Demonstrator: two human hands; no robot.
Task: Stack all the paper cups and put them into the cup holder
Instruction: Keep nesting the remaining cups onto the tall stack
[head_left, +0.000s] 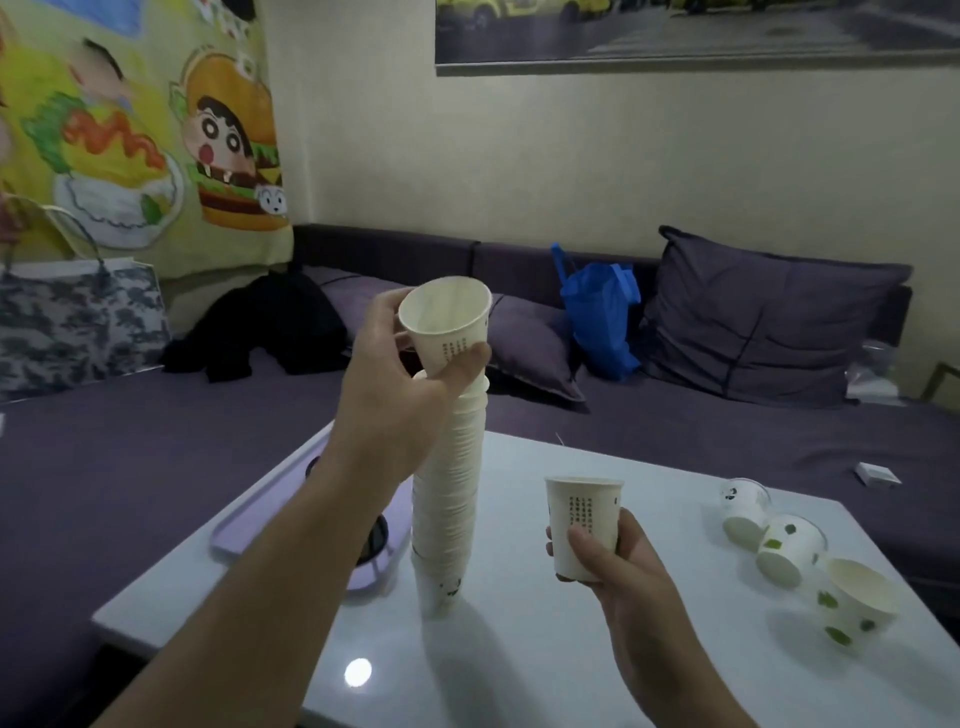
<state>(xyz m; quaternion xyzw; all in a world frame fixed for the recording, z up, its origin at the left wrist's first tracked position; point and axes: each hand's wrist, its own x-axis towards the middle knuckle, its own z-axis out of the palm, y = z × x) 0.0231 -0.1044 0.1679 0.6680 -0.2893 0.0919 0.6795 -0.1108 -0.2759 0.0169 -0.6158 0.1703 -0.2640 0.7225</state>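
Observation:
A tall stack of white paper cups (451, 488) stands upright on the white table (519, 654). My left hand (400, 384) holds a single white cup (448, 325) tilted just above the top of the stack, thumb pressed on its side. My right hand (618, 556) grips another white cup (582, 522) upright, to the right of the stack and above the table. Three cups with green spots lie loose at the table's right: one (744, 512), a second (789, 548) and a third (854, 600). A lilac cup holder (244, 525) sits behind my left forearm, mostly hidden.
A purple sofa wraps round the table, with a dark cushion (769, 317), a blue plastic bag (597, 317) and black clothing (260, 327) on it. A patterned bag (78, 322) stands at the left. A small white box (878, 474) lies on the sofa seat at the right.

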